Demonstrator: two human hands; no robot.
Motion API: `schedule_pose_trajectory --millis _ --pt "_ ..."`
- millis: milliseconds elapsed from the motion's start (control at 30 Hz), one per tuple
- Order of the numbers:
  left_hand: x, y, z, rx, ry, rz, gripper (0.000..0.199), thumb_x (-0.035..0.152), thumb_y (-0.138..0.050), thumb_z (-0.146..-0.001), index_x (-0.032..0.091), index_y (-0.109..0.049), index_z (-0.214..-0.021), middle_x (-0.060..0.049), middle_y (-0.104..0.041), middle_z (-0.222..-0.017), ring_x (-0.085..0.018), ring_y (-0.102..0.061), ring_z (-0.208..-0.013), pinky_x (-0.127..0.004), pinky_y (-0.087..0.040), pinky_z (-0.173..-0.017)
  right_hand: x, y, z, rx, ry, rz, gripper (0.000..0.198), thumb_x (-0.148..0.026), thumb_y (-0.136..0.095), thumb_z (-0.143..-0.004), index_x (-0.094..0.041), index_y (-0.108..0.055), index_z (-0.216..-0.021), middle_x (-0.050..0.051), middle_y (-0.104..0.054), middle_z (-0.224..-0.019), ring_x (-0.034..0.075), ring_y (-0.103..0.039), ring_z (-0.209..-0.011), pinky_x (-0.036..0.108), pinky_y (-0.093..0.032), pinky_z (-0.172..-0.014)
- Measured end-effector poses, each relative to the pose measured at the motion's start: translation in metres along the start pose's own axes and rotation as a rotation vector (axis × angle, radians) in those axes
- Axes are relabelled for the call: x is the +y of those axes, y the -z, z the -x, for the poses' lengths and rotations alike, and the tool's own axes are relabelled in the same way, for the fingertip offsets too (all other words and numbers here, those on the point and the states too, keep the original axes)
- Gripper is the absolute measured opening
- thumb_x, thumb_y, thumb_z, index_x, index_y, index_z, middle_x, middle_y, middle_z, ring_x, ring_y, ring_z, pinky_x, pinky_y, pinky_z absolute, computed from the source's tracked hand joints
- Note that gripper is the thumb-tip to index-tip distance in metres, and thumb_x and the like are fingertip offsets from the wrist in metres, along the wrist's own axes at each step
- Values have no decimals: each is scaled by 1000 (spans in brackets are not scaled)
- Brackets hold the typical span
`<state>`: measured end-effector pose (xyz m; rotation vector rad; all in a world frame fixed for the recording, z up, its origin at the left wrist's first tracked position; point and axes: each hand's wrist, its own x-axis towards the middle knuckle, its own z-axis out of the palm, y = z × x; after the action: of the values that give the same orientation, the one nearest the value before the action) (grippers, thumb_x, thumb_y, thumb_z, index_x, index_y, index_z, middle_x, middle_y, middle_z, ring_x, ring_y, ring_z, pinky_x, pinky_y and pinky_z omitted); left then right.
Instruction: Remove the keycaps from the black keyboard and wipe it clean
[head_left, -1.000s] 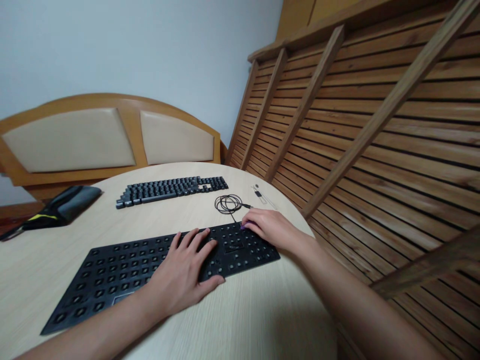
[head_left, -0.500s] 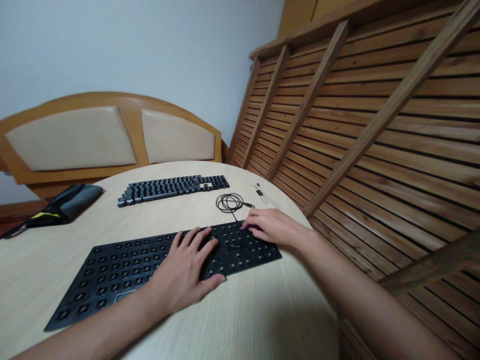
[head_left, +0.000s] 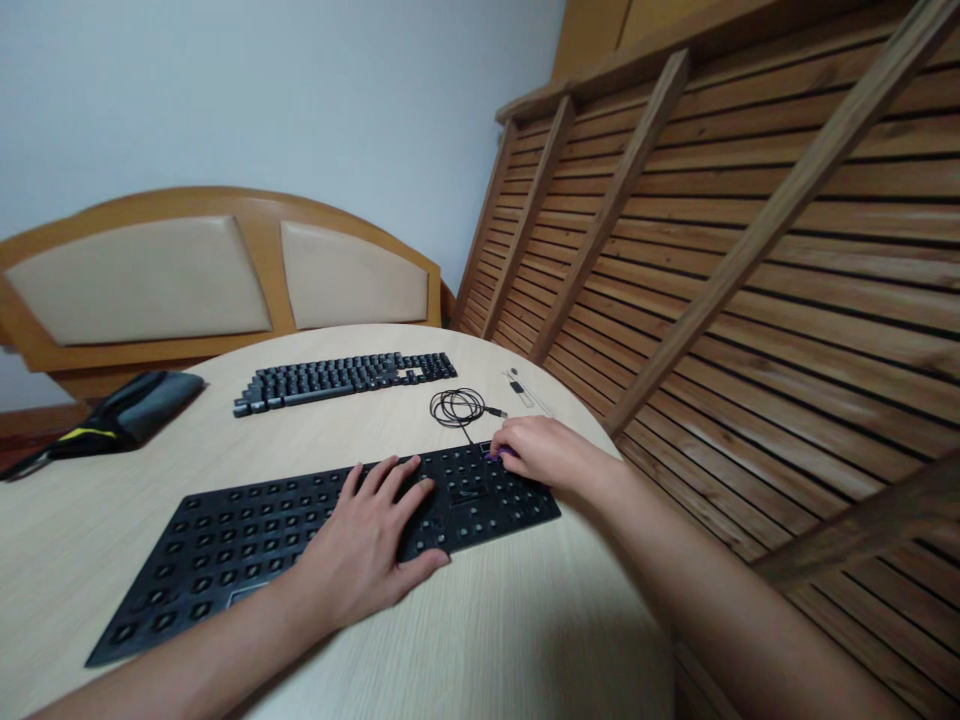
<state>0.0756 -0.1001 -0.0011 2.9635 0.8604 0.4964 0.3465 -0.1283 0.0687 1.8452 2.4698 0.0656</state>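
A black keyboard [head_left: 259,530] with its keycaps off lies across the table, its bare switches showing. My left hand [head_left: 371,535] rests on it with fingers spread flat and the thumb along the near edge. Over the upper right part of the keyboard, my right hand [head_left: 540,450] is closed in a pinch around a small purple object [head_left: 502,453]. Most of that object is hidden by the fingers, so its kind does not show. The keyboard's coiled black cable [head_left: 455,407] with a USB plug [head_left: 495,411] sits just behind.
Loose dark keycaps [head_left: 341,378] stand in keyboard order farther back on the round pale table [head_left: 525,620]. Small wire-like pieces [head_left: 519,387] lie back right. A black pouch-like item [head_left: 146,410] with a yellow stripe is at left. A slatted wooden panel [head_left: 675,300] leans along the right.
My right hand has shifted slightly, and more of the purple object shows beneath its fingers. My left hand stays in place on the keyboard.
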Motion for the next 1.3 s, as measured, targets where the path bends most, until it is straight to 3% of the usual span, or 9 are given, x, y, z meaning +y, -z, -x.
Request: schedule_pose_trajectory --millis 200,533,667,967,1200,1300 --pt "1 1 0 11 2 -2 69 71 -48 -89 21 -56 -136 -15 -48 -147 -40 -40 -136 -63 -30 -111 5 3 1 -33 119 143 22 -16 -53 -93 -22 -70 -105 7 -70 -99 21 -67 -82 29 -40 -69" --pt "0 1 0 7 2 3 69 71 -48 -89 21 -56 -136 -15 -48 -147 -40 -40 -136 -63 -30 -110 19 -10 13 76 144 -45 25 -13 -52 -95 -22 -71 -108 6 -70 -101 19 -66 -88 30 -45 -77" --pt "0 1 0 -11 0 -1 70 72 -46 -89 21 -55 -137 -16 -48 -147 -40 -40 -136 -64 -30 -110 24 -13 15 93 104 -130 25 -14 -51 -94 -19 -72 -106 7 -72 -102 20 -67 -93 30 -47 -83" --pt "1 2 -1 -30 12 -2 72 73 -45 -89 21 -54 -137 -16 -47 -148 -40 -39 -137 -65 -29 -111 31 -6 12 18 80 -53 25 -12 -53 -90 -19 -74 -101 7 -74 -99 21 -67 -92 29 -47 -82" --pt "1 2 -1 -33 15 -6 72 73 -45 -89 22 -54 -138 -15 -47 -149 -40 -39 -138 -64 -29 -111 37 -1 18 -42 -47 10 23 -17 -53 -92 -22 -73 -102 7 -73 -100 20 -67 -91 26 -45 -78" --pt "0 2 0 -24 15 -4 72 73 -45 -89 21 -55 -137 -15 -47 -148 -41 -39 -137 -64 -29 -111 41 -4 22 -94 -165 64 21 -16 -55 -88 -21 -75 -95 9 -74 -96 22 -68 -89 28 -45 -76"
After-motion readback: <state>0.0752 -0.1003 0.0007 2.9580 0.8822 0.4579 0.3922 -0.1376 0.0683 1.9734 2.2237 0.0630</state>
